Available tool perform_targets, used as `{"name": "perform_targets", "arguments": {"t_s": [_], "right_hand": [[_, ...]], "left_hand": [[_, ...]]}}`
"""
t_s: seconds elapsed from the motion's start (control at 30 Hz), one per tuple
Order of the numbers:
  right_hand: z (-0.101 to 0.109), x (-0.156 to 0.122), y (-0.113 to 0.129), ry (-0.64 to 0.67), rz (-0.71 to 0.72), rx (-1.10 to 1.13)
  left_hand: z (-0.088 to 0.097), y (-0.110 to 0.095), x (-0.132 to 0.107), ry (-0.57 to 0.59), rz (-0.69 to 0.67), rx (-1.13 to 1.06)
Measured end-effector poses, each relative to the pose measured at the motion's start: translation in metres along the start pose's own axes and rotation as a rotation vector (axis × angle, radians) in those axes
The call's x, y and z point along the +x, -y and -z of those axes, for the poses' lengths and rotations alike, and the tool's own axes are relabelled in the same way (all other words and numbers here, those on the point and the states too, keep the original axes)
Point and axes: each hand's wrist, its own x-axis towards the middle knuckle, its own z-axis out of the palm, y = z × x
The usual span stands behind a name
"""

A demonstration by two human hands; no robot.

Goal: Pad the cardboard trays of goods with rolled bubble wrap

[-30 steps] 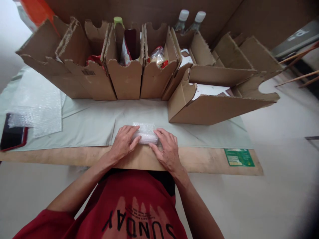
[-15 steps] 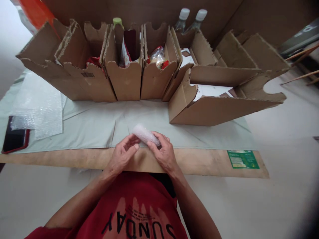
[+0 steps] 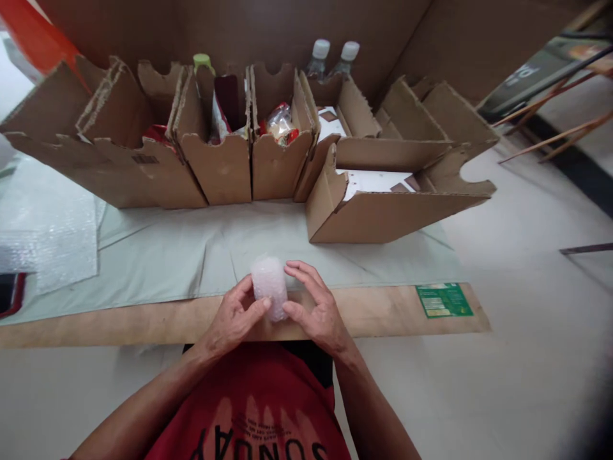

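Note:
A small bundle of bubble wrap (image 3: pixel 269 284) stands roughly upright at the front of the table; what lies inside it, if anything, is hidden. My left hand (image 3: pixel 238 315) grips its left side, thumb across the near face and fingers behind. My right hand (image 3: pixel 316 310) is at the other side with thumb and fingers spread; its fingertips are close against the bundle's right edge, and I cannot tell whether they touch it.
Several cardboard bins (image 3: pixel 225 176) line the back, holding packets and white items. Another cardboard bin (image 3: pixel 368 217) sits nearer, at right. Flat bubble wrap sheets (image 3: pixel 62 223) and a phone (image 3: pixel 9 294) lie left. A green label (image 3: pixel 443 300) is on the table's front edge.
The bubble wrap bundle has turned from lying slanted to nearly upright and come slightly nearer. My right hand's fingers have loosened from its end and spread. The view has shifted a little.

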Motion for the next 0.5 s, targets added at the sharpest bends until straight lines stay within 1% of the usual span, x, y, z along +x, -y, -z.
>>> {"name": "perform_targets", "arguments": {"t_s": [0.03,0.1,0.17,0.27,0.33,0.43,0.5], "right_hand": [[0.006,0.0,0.0,0.036,-0.015,0.077],[0.016,0.0,0.001,0.148,-0.05,0.2],[0.024,0.0,0.003,0.23,-0.087,0.239],[0.033,0.0,0.008,0.233,-0.133,0.19],[0.037,-0.002,0.01,0.219,-0.154,0.158],[0.045,-0.005,0.011,0.24,-0.155,0.124],[0.053,-0.007,0.012,0.273,-0.139,0.048]], "left_hand": [[0.001,-0.003,0.001,0.042,-0.011,0.039],[0.001,-0.009,0.002,0.127,-0.032,0.114],[-0.001,-0.013,0.003,0.209,0.004,0.144],[-0.007,-0.013,0.002,0.294,0.137,0.178],[-0.012,-0.011,0.002,0.321,0.183,0.212],[-0.017,-0.01,0.005,0.365,0.149,0.227],[-0.017,-0.015,0.01,0.447,0.119,0.269]]}}
